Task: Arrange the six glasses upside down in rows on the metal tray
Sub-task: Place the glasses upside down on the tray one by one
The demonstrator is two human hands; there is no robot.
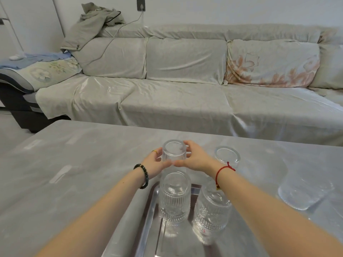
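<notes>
On tray (148,216): two glasses (174,197)

Clear ribbed glass tumbler (174,153) at the far end; silvery metal tray (148,216); pale grey worktop (74,154); dark green bead bracelet (143,176) on the left wrist, red string (223,170) on the right; peach floral cushion (272,62) on the grey-beige sofa (167,97)

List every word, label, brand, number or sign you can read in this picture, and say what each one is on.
None: no readable text anywhere in the head view.
The ribbed glass held between the left hand and right hand shows only moulded ridges.
The glasses on the metal tray carry embossed patterns, not letters.
A small red mark low on the right-hand tray glass is too small to read.
</notes>
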